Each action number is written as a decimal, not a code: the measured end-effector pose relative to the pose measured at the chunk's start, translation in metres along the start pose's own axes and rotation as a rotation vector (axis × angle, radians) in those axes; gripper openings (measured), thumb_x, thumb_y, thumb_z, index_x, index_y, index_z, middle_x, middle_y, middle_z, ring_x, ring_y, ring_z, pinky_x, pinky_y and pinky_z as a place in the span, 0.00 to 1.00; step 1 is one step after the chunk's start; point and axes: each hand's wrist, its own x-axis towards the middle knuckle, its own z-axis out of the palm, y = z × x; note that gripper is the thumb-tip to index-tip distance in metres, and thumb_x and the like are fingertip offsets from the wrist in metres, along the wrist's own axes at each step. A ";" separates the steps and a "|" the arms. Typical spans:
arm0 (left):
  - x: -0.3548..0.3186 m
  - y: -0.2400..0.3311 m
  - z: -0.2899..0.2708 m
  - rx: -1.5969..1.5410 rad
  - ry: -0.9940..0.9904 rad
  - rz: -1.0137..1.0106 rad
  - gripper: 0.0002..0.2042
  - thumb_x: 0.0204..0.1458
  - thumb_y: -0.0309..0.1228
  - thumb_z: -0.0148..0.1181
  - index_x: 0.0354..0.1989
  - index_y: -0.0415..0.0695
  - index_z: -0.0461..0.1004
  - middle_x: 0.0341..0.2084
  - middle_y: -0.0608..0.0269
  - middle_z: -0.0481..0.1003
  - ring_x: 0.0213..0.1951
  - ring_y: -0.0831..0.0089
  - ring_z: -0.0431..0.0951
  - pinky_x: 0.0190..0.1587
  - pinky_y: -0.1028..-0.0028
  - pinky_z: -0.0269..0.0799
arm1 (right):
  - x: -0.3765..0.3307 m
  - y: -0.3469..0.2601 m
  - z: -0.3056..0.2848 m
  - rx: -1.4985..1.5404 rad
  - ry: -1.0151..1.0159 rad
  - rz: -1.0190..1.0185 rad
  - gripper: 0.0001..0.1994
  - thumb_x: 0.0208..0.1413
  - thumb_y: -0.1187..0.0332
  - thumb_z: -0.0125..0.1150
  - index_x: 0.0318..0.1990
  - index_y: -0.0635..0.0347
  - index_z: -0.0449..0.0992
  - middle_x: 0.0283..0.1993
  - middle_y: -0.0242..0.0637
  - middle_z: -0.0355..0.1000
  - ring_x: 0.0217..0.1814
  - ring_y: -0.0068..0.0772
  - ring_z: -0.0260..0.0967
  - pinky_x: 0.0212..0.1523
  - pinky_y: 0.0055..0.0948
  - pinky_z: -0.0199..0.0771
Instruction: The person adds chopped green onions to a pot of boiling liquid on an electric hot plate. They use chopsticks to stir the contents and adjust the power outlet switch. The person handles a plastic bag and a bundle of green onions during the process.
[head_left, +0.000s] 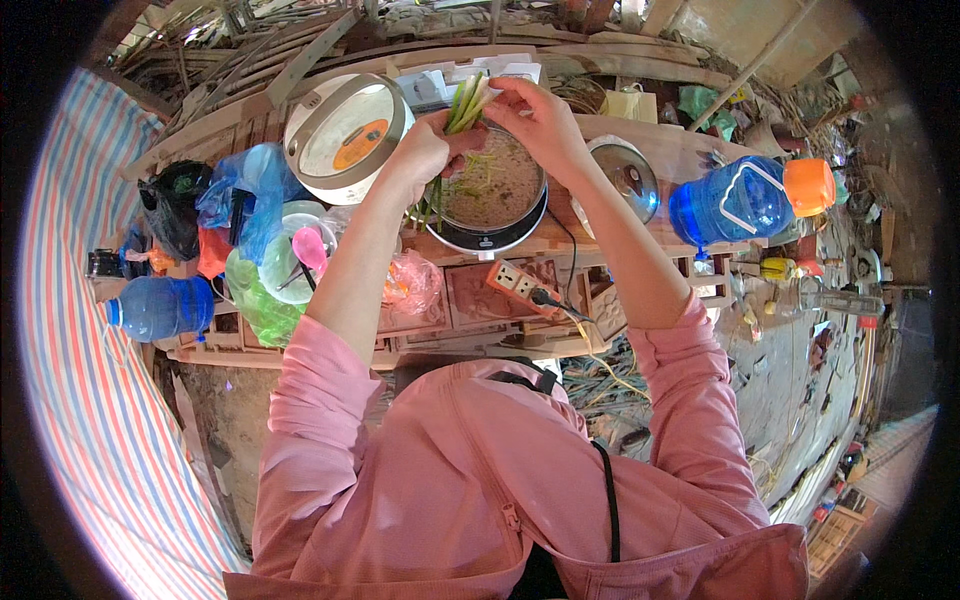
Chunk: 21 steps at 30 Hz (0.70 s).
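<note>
Over the pot (495, 190) we have both hands up and busy with one bunch of green stalks (466, 103). Our left hand (425, 150) is wrapped shut around the lower part of the bunch, just above the pot's near-left rim, and our right hand (535, 115) pinches the upper stalks between thumb and fingertips, closed tight on them. The bunch stands nearly upright between the two hands, its tips fanning toward the far edge of the bench, and a few loose green strands lie on the brownish food inside the pot. We count one pot, sitting on one dark round cooker base (490, 238) on the wooden bench (660, 140). Left of it stands one rice cooker (345, 135) with a white lid and an orange patch, and right of it lies one glass lid (625, 175), flat on the wood. We see two blue water bottles: a large one (735, 200) with an orange cap on its side at the right, and a smaller one (160, 308) down at the left. One power strip (520, 288) hangs at the bench front below the pot, a dark cord plugged into it. One pink ladle (310, 248) rests among the green and clear plastic bowls (265, 290), too stacked for us to count.
</note>
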 end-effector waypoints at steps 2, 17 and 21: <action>0.000 0.000 0.000 0.029 -0.032 0.021 0.11 0.54 0.35 0.66 0.40 0.43 0.76 0.26 0.69 0.76 0.19 0.84 0.63 0.21 0.82 0.55 | 0.003 0.000 0.002 0.049 0.006 -0.035 0.12 0.53 0.66 0.66 0.41 0.64 0.78 0.34 0.42 0.78 0.36 0.33 0.76 0.40 0.31 0.75; 0.006 -0.004 -0.009 -0.209 0.012 -0.056 0.11 0.56 0.39 0.64 0.38 0.45 0.75 0.27 0.72 0.74 0.23 0.85 0.64 0.23 0.82 0.57 | 0.007 -0.007 -0.012 -0.565 -0.215 -0.392 0.11 0.51 0.66 0.59 0.40 0.59 0.77 0.40 0.40 0.75 0.47 0.46 0.71 0.42 0.41 0.74; 0.006 -0.007 -0.011 -0.313 0.032 -0.096 0.12 0.57 0.36 0.62 0.44 0.43 0.73 0.29 0.73 0.71 0.25 0.85 0.64 0.23 0.82 0.56 | 0.001 0.000 -0.006 -0.462 -0.120 -0.269 0.09 0.52 0.67 0.58 0.38 0.60 0.78 0.34 0.40 0.75 0.39 0.45 0.72 0.38 0.37 0.73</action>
